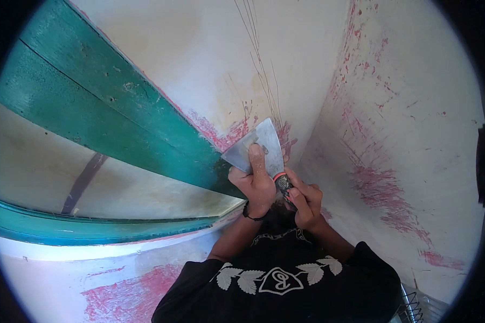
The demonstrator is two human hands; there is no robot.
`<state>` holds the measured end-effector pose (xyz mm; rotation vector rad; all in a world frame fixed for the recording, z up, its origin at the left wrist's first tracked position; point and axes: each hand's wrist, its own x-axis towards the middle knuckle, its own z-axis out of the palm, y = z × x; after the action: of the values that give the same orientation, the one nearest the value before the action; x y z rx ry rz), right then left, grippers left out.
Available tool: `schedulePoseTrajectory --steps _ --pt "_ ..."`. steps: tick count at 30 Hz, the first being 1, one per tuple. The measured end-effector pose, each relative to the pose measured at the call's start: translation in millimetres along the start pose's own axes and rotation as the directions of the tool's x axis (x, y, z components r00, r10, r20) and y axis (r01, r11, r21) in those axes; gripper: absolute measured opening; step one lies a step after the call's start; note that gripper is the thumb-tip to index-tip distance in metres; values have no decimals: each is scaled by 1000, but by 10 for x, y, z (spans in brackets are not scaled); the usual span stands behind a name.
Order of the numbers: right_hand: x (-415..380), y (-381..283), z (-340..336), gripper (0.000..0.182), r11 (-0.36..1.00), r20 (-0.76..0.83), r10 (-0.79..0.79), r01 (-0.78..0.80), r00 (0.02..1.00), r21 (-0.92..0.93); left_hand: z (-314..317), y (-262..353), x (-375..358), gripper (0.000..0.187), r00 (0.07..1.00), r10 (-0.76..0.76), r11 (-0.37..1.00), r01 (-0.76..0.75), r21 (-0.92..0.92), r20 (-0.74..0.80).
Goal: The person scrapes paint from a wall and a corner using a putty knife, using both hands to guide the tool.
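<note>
A putty knife (271, 141) with a wide metal blade and a black-and-red handle is gripped by both hands. My left hand (257, 188), with a dark bracelet at the wrist, pinches the blade, its thumb flat on the metal and the other fingers mostly hidden. Wrapped round the handle is my right hand (307, 202). The blade points up and overlaps a patch of scratched pink paint (210, 128) on the pale wall (161, 43). Its left corner appears close to the green wooden frame (145, 113).
To the right, another wall (415, 118) meets the first at a corner and carries scraped red marks (380, 185). A lower green-blue ledge (102, 229) runs along the left. Below it is more pink paint (129, 293). A coiled black wire (412, 304) shows at bottom right.
</note>
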<state>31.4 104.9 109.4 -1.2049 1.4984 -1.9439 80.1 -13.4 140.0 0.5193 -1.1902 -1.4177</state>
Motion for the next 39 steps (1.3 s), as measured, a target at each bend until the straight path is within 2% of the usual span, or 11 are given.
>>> schedulePoseTrajectory --steps 4,7,10,16,19,25,28,32,34,39 --pt "-213 191 -83 44 998 28 61 -61 998 -24 -127 -214 -188 36 996 -83 996 83 17 -20" --pt "-195 176 -57 44 997 25 76 -76 997 -12 -84 -118 -170 35 993 -119 993 119 -4 -17" --pt "-77 47 -32 44 998 12 51 -50 999 -32 7 10 -60 37 999 -50 999 50 -8 0" --pt "-64 -20 -96 45 998 20 17 -16 1000 -66 52 8 -71 37 998 -61 996 60 -72 -1" --pt "-160 73 -135 45 997 38 39 -37 999 -73 46 -78 -178 37 990 -117 988 109 -107 -74" --pt "-80 9 -107 45 997 40 21 -18 999 -75 -28 -87 -103 37 998 -57 998 57 -2 -26" --pt "-68 -16 -86 44 997 27 15 -13 1000 -80 60 33 -56 36 998 -58 995 58 -79 -9" --pt "-114 31 -108 44 995 39 -3 7 999 -97 25 -10 -122 36 995 -91 994 88 -72 -37" --pt "-194 80 -103 44 997 40 39 -37 998 -68 -18 -102 -186 36 990 -115 992 110 -63 -78" --pt "-226 25 -8 44 997 39 76 -74 996 -37 -105 -76 -167 35 993 -121 991 120 -66 -7"
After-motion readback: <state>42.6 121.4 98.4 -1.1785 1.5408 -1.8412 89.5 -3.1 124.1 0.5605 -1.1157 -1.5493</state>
